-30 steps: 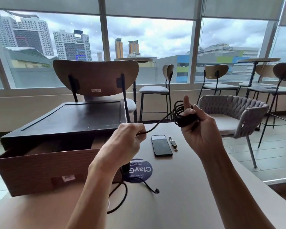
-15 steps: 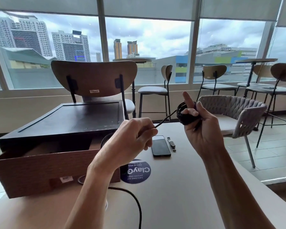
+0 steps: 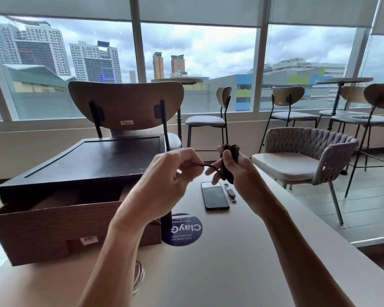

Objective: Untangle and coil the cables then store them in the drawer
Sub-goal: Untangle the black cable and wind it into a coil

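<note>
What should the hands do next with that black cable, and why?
Probably the left hand should wind the short loose end it pinches round the cable coil that the right hand grips. Only a little stretch runs between the two hands, so the coil looks nearly finished, and the drawer stands open beside them, ready for it.

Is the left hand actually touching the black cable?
Touching. The head view shows the left hand pinching the free strand of the black cable, which runs into the right hand.
</note>
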The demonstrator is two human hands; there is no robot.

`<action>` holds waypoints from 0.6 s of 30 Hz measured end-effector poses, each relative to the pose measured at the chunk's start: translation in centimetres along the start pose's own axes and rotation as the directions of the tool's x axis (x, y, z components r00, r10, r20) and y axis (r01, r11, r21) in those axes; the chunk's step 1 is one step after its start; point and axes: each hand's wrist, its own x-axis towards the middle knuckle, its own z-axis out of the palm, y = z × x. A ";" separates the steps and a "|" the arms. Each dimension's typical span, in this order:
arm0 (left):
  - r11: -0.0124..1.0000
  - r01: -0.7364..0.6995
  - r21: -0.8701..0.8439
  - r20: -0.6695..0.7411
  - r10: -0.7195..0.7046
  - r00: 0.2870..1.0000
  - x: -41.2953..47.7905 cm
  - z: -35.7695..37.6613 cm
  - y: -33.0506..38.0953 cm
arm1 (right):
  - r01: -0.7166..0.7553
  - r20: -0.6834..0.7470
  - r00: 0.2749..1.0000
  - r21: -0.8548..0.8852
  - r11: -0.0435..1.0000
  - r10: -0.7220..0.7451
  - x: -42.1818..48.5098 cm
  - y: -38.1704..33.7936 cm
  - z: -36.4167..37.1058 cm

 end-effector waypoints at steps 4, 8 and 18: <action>1.000 0.017 -0.002 -0.206 -0.017 0.978 -0.1 -0.7 -0.8 | -0.078 0.220 0.974 0.073 0.994 0.061 -0.7 -0.5 0.1; 0.999 0.033 -0.023 -0.326 -0.039 0.945 -0.2 -0.9 -0.9 | -0.139 0.418 0.904 0.090 0.986 0.089 -1.2 -1.5 -0.8; 0.997 0.054 -0.049 -0.433 -0.070 0.899 0.1 -0.2 -2.1 | -0.162 0.504 0.857 0.459 0.874 -0.106 -1.3 -1.2 -3.0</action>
